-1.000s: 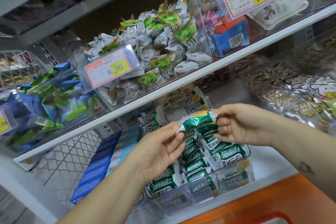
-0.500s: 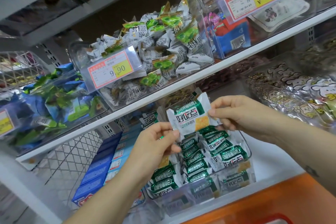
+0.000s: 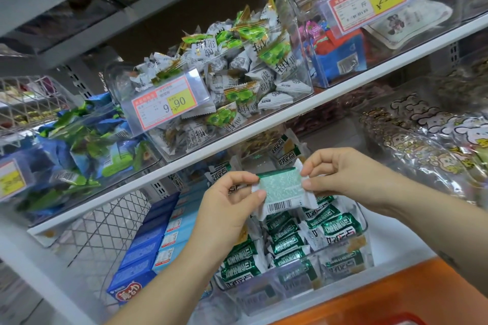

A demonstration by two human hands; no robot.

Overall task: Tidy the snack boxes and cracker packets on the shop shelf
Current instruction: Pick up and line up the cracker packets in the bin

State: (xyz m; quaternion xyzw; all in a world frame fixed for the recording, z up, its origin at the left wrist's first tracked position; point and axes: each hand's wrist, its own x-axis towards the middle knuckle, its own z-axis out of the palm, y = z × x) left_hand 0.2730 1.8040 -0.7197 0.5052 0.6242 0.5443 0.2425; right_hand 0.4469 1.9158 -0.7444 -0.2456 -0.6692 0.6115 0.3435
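A green and white cracker packet (image 3: 284, 191) is held in the air with its barcode side toward me. My left hand (image 3: 227, 208) pinches its left end and my right hand (image 3: 340, 177) pinches its right end. Directly below stands a clear plastic bin (image 3: 290, 290) on the lower shelf, filled with several matching green cracker packets (image 3: 311, 232) lying in rows. A row of blue snack boxes (image 3: 144, 245) lies to the left of the bin, running from front to back.
The white shelf (image 3: 184, 163) above carries a clear bin of green and white sweets (image 3: 237, 79) with a 9.90 price tag (image 3: 165, 105). Blue-green packets (image 3: 79, 140) lie left, clear cartoon bags (image 3: 427, 145) right. An orange edge (image 3: 369, 298) runs along the front.
The packet has been turned over between both hands, from its printed front to its barcode back, and has come down slightly. Both hands keep pinching its ends.
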